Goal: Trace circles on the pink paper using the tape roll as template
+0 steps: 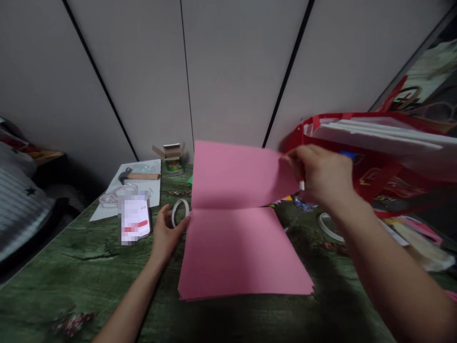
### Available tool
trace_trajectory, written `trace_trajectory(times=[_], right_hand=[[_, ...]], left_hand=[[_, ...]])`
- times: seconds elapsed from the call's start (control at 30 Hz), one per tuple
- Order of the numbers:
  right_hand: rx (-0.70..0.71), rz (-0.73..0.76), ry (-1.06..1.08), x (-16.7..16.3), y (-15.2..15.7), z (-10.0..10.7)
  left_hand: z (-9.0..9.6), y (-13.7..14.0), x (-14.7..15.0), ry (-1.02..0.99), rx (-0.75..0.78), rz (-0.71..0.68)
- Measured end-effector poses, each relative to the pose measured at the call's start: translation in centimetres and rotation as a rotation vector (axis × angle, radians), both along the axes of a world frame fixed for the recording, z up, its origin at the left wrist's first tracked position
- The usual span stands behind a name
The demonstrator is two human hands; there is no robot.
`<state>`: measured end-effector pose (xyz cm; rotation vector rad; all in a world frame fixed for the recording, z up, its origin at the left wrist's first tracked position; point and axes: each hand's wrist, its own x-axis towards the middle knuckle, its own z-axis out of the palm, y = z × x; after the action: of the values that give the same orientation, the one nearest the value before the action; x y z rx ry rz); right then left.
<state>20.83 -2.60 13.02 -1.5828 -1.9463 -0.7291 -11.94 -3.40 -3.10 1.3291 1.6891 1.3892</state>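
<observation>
A stack of pink paper sheets (pixel 243 252) lies on the table, with its top sheet (pixel 239 176) lifted and folded back at the far side. My right hand (pixel 321 174) is closed on the right edge of that raised sheet. A slim red thing with a pale tip (pixel 302 178) also shows in this hand; its kind is unclear. At the stack's left edge, my left hand (pixel 170 233) has an upright white roll of tape (pixel 173 214) between thumb and fingers. The left thumb touches the paper's edge.
Left of the stack are a lit phone (pixel 135 221), clear coiled beads (pixel 116 196) and a hammer (pixel 143 176) on a white sheet. A small open box (pixel 174 164) stands behind. At right are a red bag (pixel 385 178) and another white roll (pixel 330 233).
</observation>
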Motion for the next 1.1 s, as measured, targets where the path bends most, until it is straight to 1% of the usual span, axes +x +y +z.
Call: trace_trajectory(times=[0.07,0.1,0.13,0.17,0.2,0.23,0.3,0.37,0.43,0.47,0.53,0.63,0.73,0.8,0.93,1.0,1.03,1.1], right_hand=[[0.119,-0.060,-0.024,-0.9,0.6,2.0],[0.158,-0.076,-0.025,-1.4,0.7,2.5],[0.182,-0.074,-0.029,-1.9,0.8,2.6],[0.187,-0.058,-0.039,-2.3,1.0,2.3],[0.190,-0.033,-0.049,-2.7,1.1,1.6],[0.152,0.012,-0.083,-3.0,1.3,0.5],[0.081,0.108,-0.135,-3.6,2.0,-2.6],[-0.031,0.175,-0.177,-4.1,2.8,-6.1],[-0.175,0.227,-0.250,-4.4,3.6,-9.2],[-0.246,0.246,-0.271,-4.5,4.0,-10.5],[-0.357,0.250,-0.280,-4.5,4.8,-12.4],[-0.486,0.175,-0.257,-4.0,5.9,-13.9],[-0.540,0.103,-0.242,-3.3,6.6,-14.4],[-0.544,0.087,-0.238,-2.9,6.8,-14.6],[-0.551,0.046,-0.216,-2.6,6.4,-15.1],[-0.517,0.068,-0.153,-2.8,5.8,-15.6],[-0.486,0.109,-0.094,-3.0,5.4,-16.0],[-0.422,0.257,0.055,-3.5,4.6,-16.9]], left_hand=[[0.0,0.0,0.0,0.012,-0.007,-0.012],[-0.1,0.0,0.0,0.018,-0.012,-0.015],[-0.1,0.0,0.1,0.024,-0.014,-0.018],[-0.1,0.0,0.1,0.026,-0.015,-0.024],[-0.2,0.0,0.2,0.025,-0.016,-0.033],[-0.2,-0.1,0.3,0.025,-0.016,-0.043],[-0.2,-0.2,0.5,0.030,-0.018,-0.062],[-0.1,-0.4,0.9,0.047,-0.018,-0.083],[-0.2,-0.7,1.3,0.086,0.002,-0.119],[-0.3,-0.8,1.4,0.116,0.025,-0.145],[-0.4,-1.1,1.7,0.193,0.087,-0.199],[-0.7,-1.3,2.0,0.309,0.158,-0.263],[-0.8,-1.6,2.2,0.340,0.157,-0.292],[-0.7,-1.9,2.4,0.301,0.129,-0.300],[-0.1,-2.7,2.9,0.158,0.057,-0.317],[0.3,-3.0,3.2,0.100,0.025,-0.324],[0.6,-3.2,3.4,0.079,0.011,-0.329],[1.0,-3.4,3.6,0.058,-0.009,-0.341]])
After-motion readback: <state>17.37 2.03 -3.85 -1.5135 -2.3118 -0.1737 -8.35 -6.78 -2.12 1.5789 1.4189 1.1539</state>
